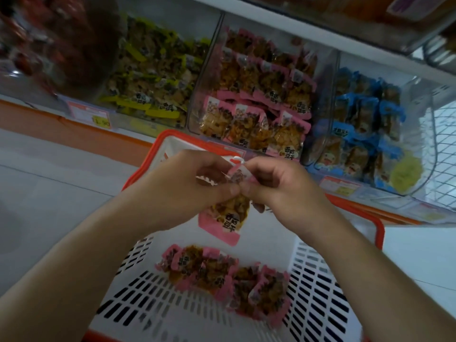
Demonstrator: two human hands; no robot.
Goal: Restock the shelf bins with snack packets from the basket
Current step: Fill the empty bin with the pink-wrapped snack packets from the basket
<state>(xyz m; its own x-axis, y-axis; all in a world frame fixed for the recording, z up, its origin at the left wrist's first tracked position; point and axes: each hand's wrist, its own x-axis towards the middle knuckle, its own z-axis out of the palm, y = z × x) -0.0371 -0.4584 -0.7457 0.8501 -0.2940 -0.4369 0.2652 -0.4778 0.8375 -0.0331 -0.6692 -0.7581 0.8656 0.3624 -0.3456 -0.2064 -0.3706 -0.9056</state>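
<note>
Both hands meet above the basket point(370, 267): my left hand point(195, 183) and right hand point(278, 186) each pinch the top of 1 pink snack packet point(225, 218), which hangs upright between them, clear of the basket floor. Head view, contents as follows. Item 1, basket: red rim, white slotted walls, holding a loose cluster of pink packets point(229, 277) near the middle of its floor, count uncertain through blur. Item 2, pink bin point(259, 95): clear-walled, directly behind the basket, already well filled with matching packets. Item 3, yellow-green bin point(155, 77) to its left; item 4, blue bin point(365, 124) to its right; neither matches the stock in hand. Handling note, my judgement: the held packet belongs in the pink bin; I should keep the pinch at the sealed edge, lift over the front wall, and lay it flat, label facing out, so the pile does not slide forward.
</note>
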